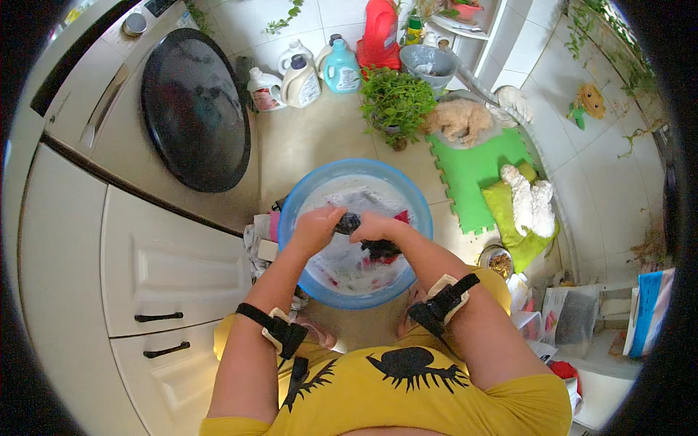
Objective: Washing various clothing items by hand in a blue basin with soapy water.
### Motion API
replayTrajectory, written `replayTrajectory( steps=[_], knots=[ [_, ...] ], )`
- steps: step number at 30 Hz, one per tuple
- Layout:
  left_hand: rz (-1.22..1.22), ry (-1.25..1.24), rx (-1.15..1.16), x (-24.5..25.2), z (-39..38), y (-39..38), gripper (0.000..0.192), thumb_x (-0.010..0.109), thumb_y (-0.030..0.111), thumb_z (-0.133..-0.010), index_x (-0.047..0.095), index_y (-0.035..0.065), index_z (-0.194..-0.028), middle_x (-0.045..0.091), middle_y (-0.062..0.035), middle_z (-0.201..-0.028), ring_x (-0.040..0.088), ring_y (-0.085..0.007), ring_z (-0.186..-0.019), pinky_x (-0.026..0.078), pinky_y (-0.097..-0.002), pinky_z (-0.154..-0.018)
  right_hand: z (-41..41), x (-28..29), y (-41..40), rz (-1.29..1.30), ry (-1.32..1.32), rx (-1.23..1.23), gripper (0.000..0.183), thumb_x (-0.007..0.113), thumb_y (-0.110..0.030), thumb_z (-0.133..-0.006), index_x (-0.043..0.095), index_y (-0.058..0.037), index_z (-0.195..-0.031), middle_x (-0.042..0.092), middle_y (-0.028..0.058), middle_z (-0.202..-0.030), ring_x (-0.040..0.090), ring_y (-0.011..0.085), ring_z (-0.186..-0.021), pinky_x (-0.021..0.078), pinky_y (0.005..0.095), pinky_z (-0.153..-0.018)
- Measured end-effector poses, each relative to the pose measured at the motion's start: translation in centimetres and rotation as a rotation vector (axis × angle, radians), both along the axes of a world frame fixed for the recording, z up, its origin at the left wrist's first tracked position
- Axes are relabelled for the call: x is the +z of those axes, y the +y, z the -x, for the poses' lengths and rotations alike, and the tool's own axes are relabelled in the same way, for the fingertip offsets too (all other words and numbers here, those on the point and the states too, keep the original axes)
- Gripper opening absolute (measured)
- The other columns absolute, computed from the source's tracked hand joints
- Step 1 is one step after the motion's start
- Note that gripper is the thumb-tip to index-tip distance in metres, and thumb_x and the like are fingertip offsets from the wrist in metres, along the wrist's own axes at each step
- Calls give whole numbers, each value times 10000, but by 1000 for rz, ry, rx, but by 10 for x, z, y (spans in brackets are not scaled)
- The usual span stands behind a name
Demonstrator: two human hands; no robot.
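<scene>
A round blue plastic basin (355,303) stands on the floor between my feet, with sudsy water (332,248) in it. Over the water my left hand (320,226) grips one end of a dark wet cloth (348,223). My right hand (373,226) is closed on the same cloth, just to the right, and dark fabric hangs below it into the suds. A red piece of fabric (402,217) shows beside my right wrist, partly under the foam. What lies deeper in the water is hidden by the suds.
A front-loading washing machine (196,111) and white cabinet (180,261) stand left. Detergent bottles (342,68) and a potted plant (397,101) are beyond the basin. Right are a green foam mat (469,180), a food bowl (497,262) and a white fluffy dog or plush toy (526,201) on a cushion.
</scene>
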State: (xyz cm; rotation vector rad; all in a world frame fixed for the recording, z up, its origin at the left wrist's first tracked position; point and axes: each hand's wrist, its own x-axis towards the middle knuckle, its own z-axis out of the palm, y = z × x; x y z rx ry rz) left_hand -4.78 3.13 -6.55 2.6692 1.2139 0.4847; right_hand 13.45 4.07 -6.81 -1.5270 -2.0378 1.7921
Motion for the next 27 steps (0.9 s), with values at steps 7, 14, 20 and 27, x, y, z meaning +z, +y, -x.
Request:
replayTrajectory(
  steps=[7,14,20,27],
  knots=[
    [297,19,284,-12,-23,-11,231,524,68,-691,494,44,-918,567,-187,-844,550,-346,-820,445,-415,-669,10,-4,-8,-650,-530,-27,219,573,-216,-677,630,-39,-792,619,176,-777,611,308,-746,481,400,-654],
    [1152,-194,456,-9,-25,4,296,576,82,-653,525,80,-944,523,-86,-629,541,-201,-621,424,-360,-465,7,-33,-18,-999,-553,12,147,559,-133,-675,559,-101,-819,578,95,-670,573,300,-656,444,413,-578],
    [1311,-394,426,4,-6,7,483,641,92,-624,447,92,-1066,522,-61,-710,499,-147,-551,386,-312,-393,11,-2,-25,-1039,-110,26,316,597,-179,-684,536,-103,-985,578,138,-762,562,321,-736,443,410,-619],
    [236,-378,276,38,-24,-37,720,659,86,-615,308,60,-1244,365,-227,-1181,370,-355,-1121,348,-436,-897,-10,-3,-3,-196,222,-300,328,651,-220,-682,583,-43,-949,598,81,-771,551,182,-682,439,320,-636]
  ],
)
